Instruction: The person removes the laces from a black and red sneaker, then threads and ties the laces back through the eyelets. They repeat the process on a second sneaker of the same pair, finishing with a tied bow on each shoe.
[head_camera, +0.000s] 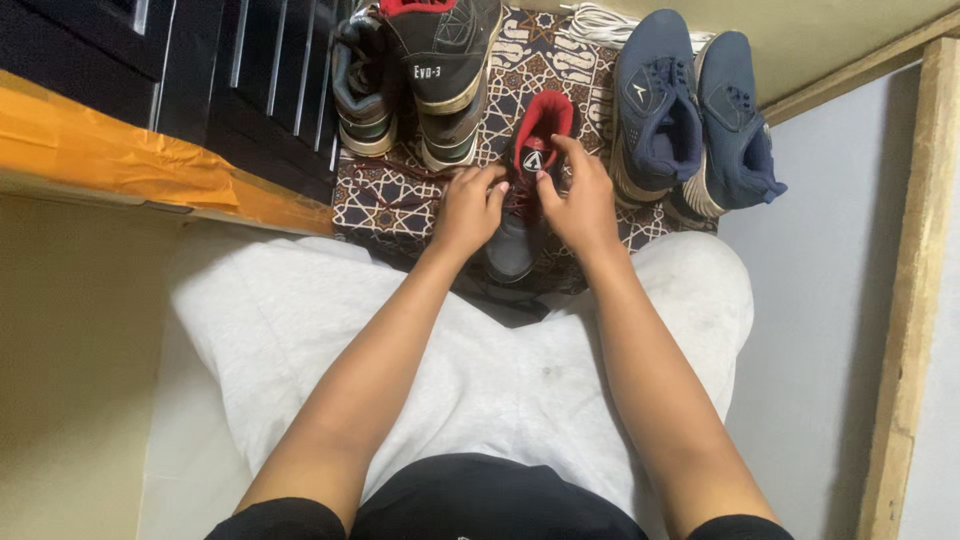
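A dark grey sneaker with a red lining (530, 170) stands on a patterned mat (385, 205) just past my knees. My left hand (466, 210) rests on the left side of the sneaker, fingers bent around its red laces. My right hand (575, 195) is on the right side, fingertips pinching at the tongue and laces. Both hands touch the shoe. My forearms reach out over my light grey trousers (480, 360).
A pair of navy sneakers (690, 115) sits to the right on the mat. Several dark sneakers (420, 75) are stacked at the back left. An orange ledge (110, 155) runs at left, a grey wall and wooden frame (905, 300) at right.
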